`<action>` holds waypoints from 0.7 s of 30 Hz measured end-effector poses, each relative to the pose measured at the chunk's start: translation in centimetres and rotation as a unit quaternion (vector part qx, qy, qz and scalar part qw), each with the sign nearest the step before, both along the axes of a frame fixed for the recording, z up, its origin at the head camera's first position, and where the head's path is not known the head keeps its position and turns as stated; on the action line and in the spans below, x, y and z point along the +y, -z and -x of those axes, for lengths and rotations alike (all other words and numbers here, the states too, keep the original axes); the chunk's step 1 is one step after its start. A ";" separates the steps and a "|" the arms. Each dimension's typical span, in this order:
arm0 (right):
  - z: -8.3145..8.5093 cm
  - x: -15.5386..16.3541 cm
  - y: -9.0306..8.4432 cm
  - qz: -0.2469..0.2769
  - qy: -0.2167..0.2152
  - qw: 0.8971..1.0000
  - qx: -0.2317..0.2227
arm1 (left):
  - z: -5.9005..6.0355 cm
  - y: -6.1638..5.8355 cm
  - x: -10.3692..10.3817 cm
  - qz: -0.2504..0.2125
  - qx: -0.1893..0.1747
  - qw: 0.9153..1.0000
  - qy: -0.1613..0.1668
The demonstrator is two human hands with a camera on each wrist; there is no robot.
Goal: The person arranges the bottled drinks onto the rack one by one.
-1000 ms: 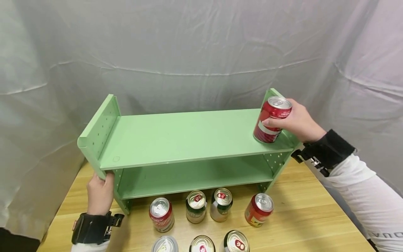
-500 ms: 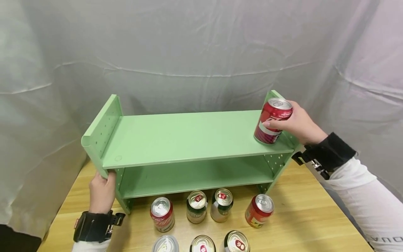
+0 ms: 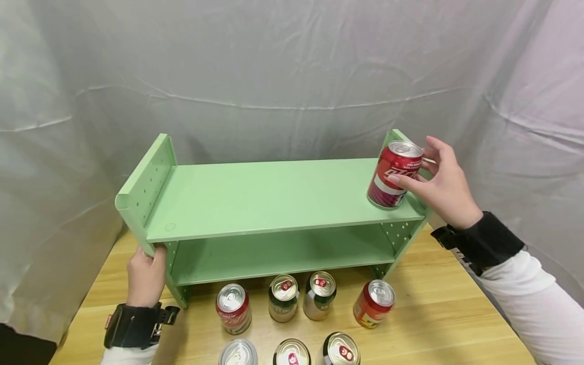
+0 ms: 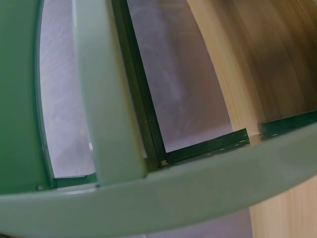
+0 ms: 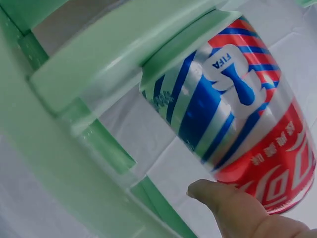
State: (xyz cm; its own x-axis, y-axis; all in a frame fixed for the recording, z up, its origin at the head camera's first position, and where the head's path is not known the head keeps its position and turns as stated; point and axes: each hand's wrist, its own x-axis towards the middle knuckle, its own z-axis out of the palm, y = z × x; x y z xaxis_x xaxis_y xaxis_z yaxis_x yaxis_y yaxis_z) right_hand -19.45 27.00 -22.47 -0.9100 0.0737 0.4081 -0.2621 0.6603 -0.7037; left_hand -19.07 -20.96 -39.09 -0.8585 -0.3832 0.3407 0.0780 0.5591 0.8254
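Note:
A red soda can (image 3: 395, 170) stands upright on the top board of a green two-tier shelf (image 3: 269, 197), close to its right side panel. Around the can's right side, my right hand (image 3: 449, 190) has its fingers spread and loosened. In the right wrist view the thumb (image 5: 233, 206) lies near the can (image 5: 237, 104); whether it still touches is unclear. Down at the shelf's left end, my left hand (image 3: 145, 279) grips the front of the side panel, its fingertips hidden. The left wrist view shows only the green shelf frame (image 4: 163, 198), not the hand.
In front of the shelf, several cans stand on the wooden table (image 3: 433, 314), among them a red one (image 3: 374, 304), another red one (image 3: 233, 308) and a green-and-gold one (image 3: 284, 298). Others are cut off by the lower edge. A grey cloth (image 3: 283, 61) hangs behind.
My right hand has loosened its grip on the can, its fingers spreading and drawing back to the right. The can stays in place on the top board. My left hand keeps its hold.

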 end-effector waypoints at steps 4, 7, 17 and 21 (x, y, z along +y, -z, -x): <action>-0.6 0.0 0.1 0.006 0.003 1.000 0.008 | 0.3 0.0 0.0 0.002 0.005 1.000 -0.002; -1.2 0.1 0.4 -0.002 0.006 1.000 0.017 | 0.4 0.1 0.0 0.005 0.004 1.000 -0.001; -3.7 0.5 2.3 -0.004 -0.012 0.998 0.060 | -0.1 0.8 -0.2 0.005 -0.008 1.000 -0.002; -4.5 0.3 2.6 -0.005 -0.005 0.997 0.073 | 0.0 0.8 -0.3 0.006 -0.005 1.000 -0.004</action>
